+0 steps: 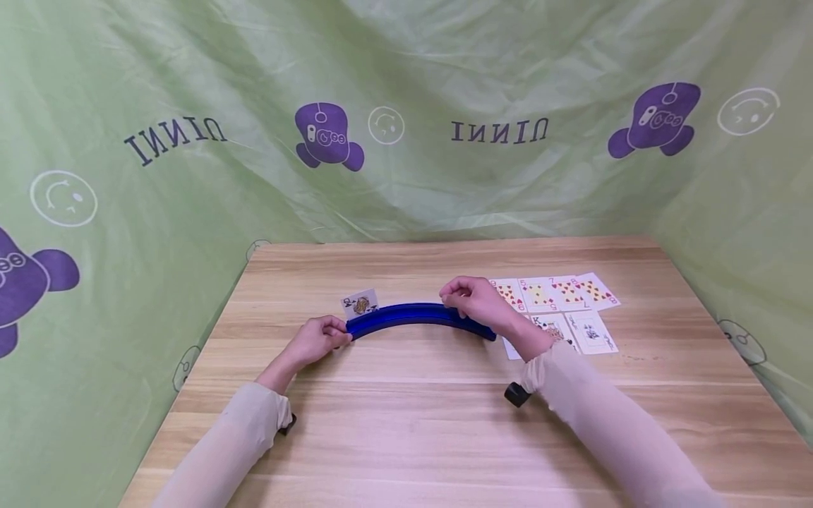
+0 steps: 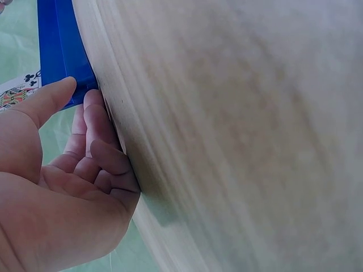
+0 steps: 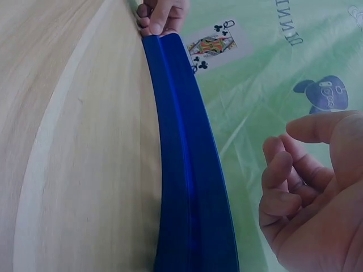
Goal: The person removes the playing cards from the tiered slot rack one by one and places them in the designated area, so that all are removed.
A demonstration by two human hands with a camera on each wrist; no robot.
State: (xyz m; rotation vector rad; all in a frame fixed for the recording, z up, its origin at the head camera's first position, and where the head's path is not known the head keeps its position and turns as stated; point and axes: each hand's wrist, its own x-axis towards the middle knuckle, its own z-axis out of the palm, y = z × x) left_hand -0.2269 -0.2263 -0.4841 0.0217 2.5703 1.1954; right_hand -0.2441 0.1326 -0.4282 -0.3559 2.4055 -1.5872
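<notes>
A curved blue card holder (image 1: 413,315) lies on the wooden table. At its left end my left hand (image 1: 316,341) pinches the holder between thumb and fingers, which the left wrist view shows close up. A queen of clubs (image 1: 360,304) stands slightly tilted in the slot near that hand. My right hand (image 1: 478,302) hovers over the right part of the holder, its fingers loosely bent. In the right wrist view, thumb and fingers of this hand (image 3: 315,187) are apart with nothing between them, and the long slot of the holder (image 3: 187,153) holds no card along its nearer stretch.
Right of the holder, several red-suited cards (image 1: 536,293) lie face up in a row. Below them are a king (image 1: 551,328), a joker (image 1: 592,331) and a card partly hidden by my right arm. A green printed curtain (image 1: 406,190) surrounds the table (image 1: 406,423).
</notes>
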